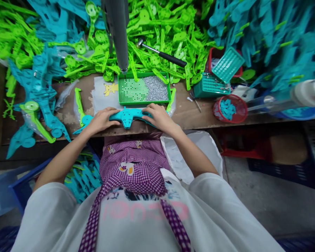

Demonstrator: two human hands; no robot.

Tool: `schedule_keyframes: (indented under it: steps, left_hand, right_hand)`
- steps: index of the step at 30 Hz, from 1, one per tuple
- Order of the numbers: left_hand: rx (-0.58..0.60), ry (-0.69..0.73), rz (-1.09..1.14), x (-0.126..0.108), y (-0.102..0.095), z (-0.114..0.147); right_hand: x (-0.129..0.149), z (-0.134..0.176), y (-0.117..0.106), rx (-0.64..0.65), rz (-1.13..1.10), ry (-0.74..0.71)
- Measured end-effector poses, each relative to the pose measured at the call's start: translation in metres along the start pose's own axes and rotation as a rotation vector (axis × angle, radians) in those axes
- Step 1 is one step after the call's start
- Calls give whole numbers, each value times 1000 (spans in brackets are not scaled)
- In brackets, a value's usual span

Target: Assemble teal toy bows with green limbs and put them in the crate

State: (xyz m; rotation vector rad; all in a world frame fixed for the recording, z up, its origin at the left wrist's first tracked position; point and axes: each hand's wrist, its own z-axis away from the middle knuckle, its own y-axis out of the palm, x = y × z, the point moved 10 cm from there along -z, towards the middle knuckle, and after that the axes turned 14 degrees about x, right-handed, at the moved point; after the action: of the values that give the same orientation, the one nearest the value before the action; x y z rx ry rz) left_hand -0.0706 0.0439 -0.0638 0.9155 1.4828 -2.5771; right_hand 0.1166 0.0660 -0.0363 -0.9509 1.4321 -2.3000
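Note:
A turquoise plastic piece [127, 118] with two long side arms and a blunt middle lies at the front edge of the bench. My left hand [103, 120] is closed on its left arm, the thumb pressing along the near side. Over its right arm my right hand [159, 117] is curled, gripping it. Bright green arm pieces lie beside both hands, one left [80, 106] and one right [171, 101]. Just beyond the turquoise piece stands a green tray [144, 103] holding small metal screws. Above the tray hangs a grey powered screwdriver [118, 38], its tip pointing down.
Green parts [170, 24] heap across the back, with a hammer [160, 54] on top. Turquoise parts pile up at left [42, 73] and right [286, 38]. At right are a teal basket [208, 91], a red basket [217, 113] and a thin screwdriver [195, 101].

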Motion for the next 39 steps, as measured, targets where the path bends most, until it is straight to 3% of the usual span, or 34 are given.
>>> schedule_keyframes:
  steps: [3, 6, 8, 12, 17, 21, 32, 39]
  left_hand:
    - [-8, 0, 32, 0, -1, -1]
    - [-33, -29, 48, 5, -1, -1]
    - [-41, -17, 59, 6, -1, -2]
    - [-53, -20, 55, 7, -1, -2]
    - [-63, -34, 32, 6, -4, -2]
    - [-61, -2, 32, 4, -4, -2]
    - [-78, -35, -5, 5, 2, 2]
    - [-90, -7, -72, -2, 5, 9]
  right_hand:
    - [-18, 14, -18, -61, -172, -46]
    - [-49, 45, -40, -152, -248, 15]
    - [-61, 66, -42, -129, -238, 19]
    - [-65, 88, -19, -16, -108, 46]
    - [-50, 81, 3, -55, 246, 158]
    - [-41, 75, 9, -67, 389, 172]
    - [-30, 92, 15, -66, 380, 104]
    - [-35, 108, 33, -253, 266, 186]
